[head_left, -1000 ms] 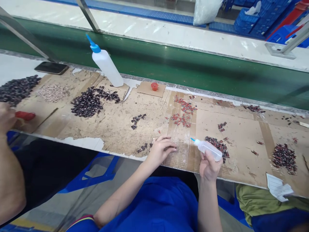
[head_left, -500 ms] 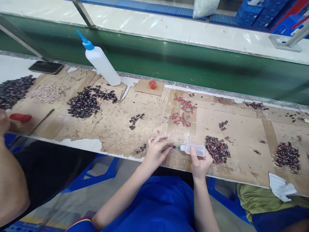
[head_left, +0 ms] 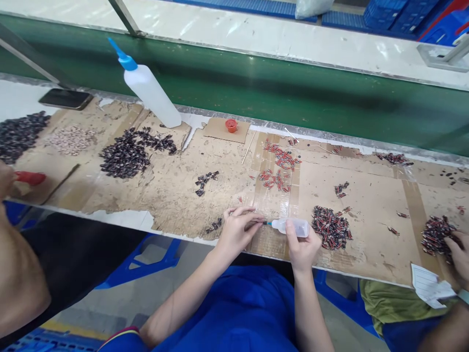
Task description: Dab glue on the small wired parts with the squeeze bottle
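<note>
Between its fingertips, my left hand (head_left: 240,226) pinches a small dark part (head_left: 264,222). My right hand (head_left: 303,247) is closed around a small clear squeeze bottle (head_left: 297,227), held on its side. The bottle's blue-green tip points left and meets, or nearly meets, the dark part; I cannot tell which. Just left of my left hand lie a few small black parts (head_left: 214,225). To the right of the bottle is a heap of red and black parts (head_left: 331,228). Loose red parts (head_left: 275,180) are spread beyond my hands.
A large white bottle (head_left: 153,95) with a blue nozzle stands at the back left, near a black parts heap (head_left: 124,154). A red cup (head_left: 231,125) sits on cardboard. A co-worker's hand (head_left: 458,252) touches a right-hand heap; another person's arm (head_left: 18,274) is at left, by a red tool (head_left: 31,178).
The bottle has shifted slightly left, its tip closer to the dark part. A co-worker's hand has come in at the right onto the parts heap. The view has moved a little.
</note>
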`<state>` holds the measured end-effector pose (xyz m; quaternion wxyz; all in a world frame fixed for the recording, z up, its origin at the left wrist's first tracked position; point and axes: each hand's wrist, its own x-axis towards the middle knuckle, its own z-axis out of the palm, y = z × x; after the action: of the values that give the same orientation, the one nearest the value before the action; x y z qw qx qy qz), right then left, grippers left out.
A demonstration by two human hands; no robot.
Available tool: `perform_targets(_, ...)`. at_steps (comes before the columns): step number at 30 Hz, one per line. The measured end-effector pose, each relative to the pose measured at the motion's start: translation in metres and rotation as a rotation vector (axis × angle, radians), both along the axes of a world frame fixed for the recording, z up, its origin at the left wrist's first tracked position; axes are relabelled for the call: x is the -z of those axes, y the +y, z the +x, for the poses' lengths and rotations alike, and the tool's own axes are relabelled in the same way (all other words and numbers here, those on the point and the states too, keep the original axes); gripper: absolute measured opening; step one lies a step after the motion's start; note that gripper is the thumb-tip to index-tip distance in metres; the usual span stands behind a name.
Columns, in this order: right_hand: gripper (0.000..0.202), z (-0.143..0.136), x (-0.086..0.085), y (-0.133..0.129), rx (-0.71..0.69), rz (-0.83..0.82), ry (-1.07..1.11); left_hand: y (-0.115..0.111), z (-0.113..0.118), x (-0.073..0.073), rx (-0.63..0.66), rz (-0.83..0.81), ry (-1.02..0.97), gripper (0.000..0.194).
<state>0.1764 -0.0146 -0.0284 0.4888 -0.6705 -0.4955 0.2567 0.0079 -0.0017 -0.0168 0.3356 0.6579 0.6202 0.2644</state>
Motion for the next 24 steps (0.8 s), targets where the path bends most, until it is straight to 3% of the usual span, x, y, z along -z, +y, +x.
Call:
perform_targets(8, 0.034, -0.0002, -0.0029, -0.0023, 0.076, 0.023, 0.089, -0.0008, -0.0005, 0.004, -0.004, 0.044, 0.029, 0.016)
perform_targets(18, 0.034, -0.0016, -0.005, 0.0018, 0.004, 0.0, 0.066, -0.0015, -0.001, 0.006, -0.005, 0.094, 0.046, 0.014)
perform_targets(24, 0.03, 0.001, 0.0022, -0.0007, 0.136, 0.05, 0.224, -0.0015, -0.0011, 0.0096, -0.007, 0.098, 0.033, 0.015)
